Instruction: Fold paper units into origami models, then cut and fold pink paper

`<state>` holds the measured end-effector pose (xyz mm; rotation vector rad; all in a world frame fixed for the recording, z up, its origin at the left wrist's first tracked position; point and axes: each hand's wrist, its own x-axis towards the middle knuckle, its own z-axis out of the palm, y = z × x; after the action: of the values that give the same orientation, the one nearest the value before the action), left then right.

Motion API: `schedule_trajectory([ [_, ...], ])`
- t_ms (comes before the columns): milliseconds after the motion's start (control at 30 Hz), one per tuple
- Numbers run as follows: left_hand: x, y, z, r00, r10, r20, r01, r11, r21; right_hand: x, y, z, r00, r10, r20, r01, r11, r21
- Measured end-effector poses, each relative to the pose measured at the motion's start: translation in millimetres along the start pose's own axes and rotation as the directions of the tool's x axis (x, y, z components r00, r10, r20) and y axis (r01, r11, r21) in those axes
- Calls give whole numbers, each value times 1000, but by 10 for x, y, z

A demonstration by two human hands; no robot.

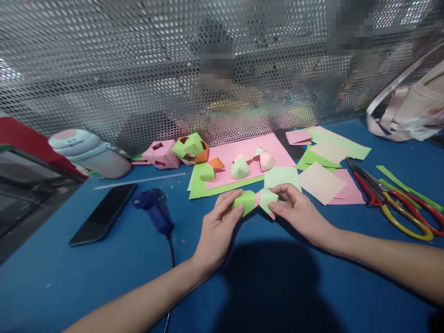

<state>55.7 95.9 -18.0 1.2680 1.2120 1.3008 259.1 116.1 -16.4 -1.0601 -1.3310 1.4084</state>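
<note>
Between my two hands is a folded paper piece [257,200], green on the left, pink in the middle and pale green on the right. My left hand [222,226] pinches its green end between thumb and fingers. The pale green end sits in the grip of my right hand [300,210]. Just beyond lie small folded paper shapes, among them a pale green cone [240,169] and an orange and green piece [212,169], on a pink sheet [222,155]. A pale green square [282,178] lies close behind my right fingers.
Left are a blue glue gun [157,212] with its cord, a black phone [104,215], a clear stick [138,181] and a bottle [93,150]. Folded paper balls [192,147] stand behind. Right are paper squares [322,182] and scissors [405,215]. A perforated metal panel [138,83] borders the blue table.
</note>
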Motion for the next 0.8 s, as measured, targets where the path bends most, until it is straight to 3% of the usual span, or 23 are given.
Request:
schedule_trajectory([
  [200,-8,44,14,1000,22,-14,-20,994,112,-6,25,-34,997,-60,48,69,972,-223],
  [500,-31,89,17,999,33,28,-38,973,226,-7,66,-39,980,-181,86,198,935,-294],
  [667,-33,100,33,992,89,87,-111,950,293,8,96,-38,960,-252,123,279,900,-334],
  [800,-48,103,32,995,83,53,-94,956,276,16,122,-61,933,-325,156,361,833,-420],
])
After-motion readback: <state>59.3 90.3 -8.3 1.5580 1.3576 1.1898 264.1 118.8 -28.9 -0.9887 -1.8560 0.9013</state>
